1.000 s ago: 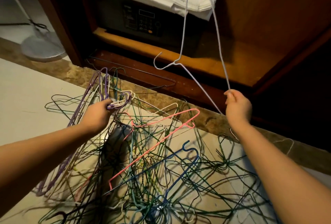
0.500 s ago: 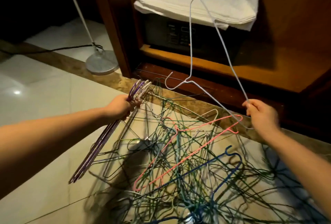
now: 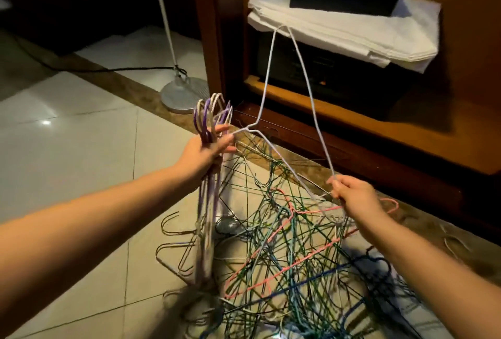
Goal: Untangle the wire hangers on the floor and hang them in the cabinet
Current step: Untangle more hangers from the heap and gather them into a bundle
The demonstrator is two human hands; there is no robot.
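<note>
A bundle of freed hangers [image 3: 206,216] is gripped in the left hand [image 3: 204,153], hooks together, seemingly for hanging in one go. Well apart, one pale hanger [image 3: 266,78] is pinched at its corner by the right hand [image 3: 356,199], raised above the floor tangle [image 3: 284,252] before the cabinet [image 3: 352,121].

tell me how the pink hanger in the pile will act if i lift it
Probably light and a bit springy: the pink hanger is thin wire. It likely won't lift free, since green and blue wires of the tangle cross it, so neighbours may drag along. Its open hook could snag too.
</note>
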